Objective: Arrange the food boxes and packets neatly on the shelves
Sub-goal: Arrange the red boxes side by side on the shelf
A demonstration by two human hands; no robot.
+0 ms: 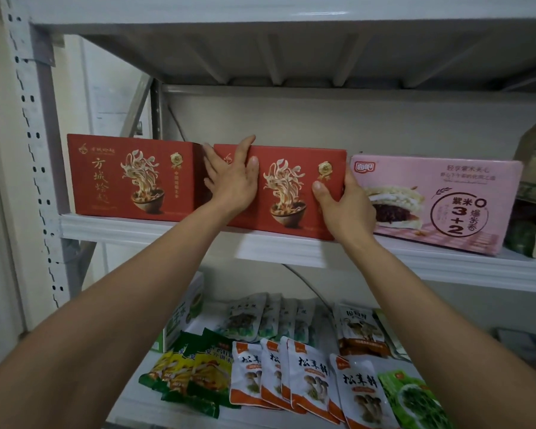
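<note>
**Clerk:** Upper shelf, entry one?

**Checker:** First red box, with a noodle bowl printed on its front. It stands at the shelf's left end, just left of the left-hand fingers.

**Clerk:** Entry two?

**Checker:** Left hand. The fingers are straight and spread, laid flat against the left end of the second red box, with their tips reaching its top edge. It grips nothing and only presses.

**Clerk:** And that box?

**Checker:** Same print. It stands between the two hands, close beside the first box and set further forward, at the shelf's front edge.

**Clerk:** Entry four?

**Checker:** Right hand. The thumb lies across the box's front and the fingers curl round its right end, hidden from view. It grips the box.

**Clerk:** Right of those fingers?

**Checker:** Pink box, lying lengthwise. I cannot tell whether it touches the red one.

**Clerk:** Below the fingers?

**Checker:** Lower shelf. Green-and-yellow packets come first, then white-and-orange mushroom packets, overlapping in a row. Grey-green packets lie behind them.
</note>
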